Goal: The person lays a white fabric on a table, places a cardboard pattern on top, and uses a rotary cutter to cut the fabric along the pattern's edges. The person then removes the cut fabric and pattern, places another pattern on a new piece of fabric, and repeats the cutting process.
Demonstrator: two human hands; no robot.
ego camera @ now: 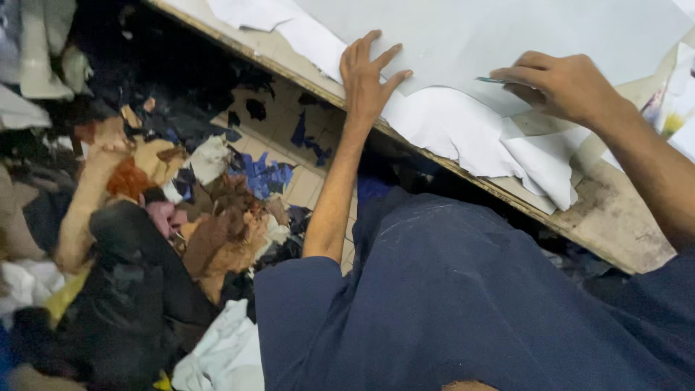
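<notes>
My left hand (367, 72) lies flat with fingers spread on a large pale grey sheet (507, 36), at the near edge of a worn wooden table (615, 224). My right hand (561, 85) is closed on a thin green pen-like tool (491, 80), whose tip rests on the same sheet. Several white offcut pieces (470, 134) lie under and below the sheet, between my two hands.
A big heap of brown, black, blue and white scraps (188, 217) covers the tiled floor (304, 185) to the left of the table. More white pieces (224, 355) lie near my lap. Paper items (677, 101) sit at the table's right end.
</notes>
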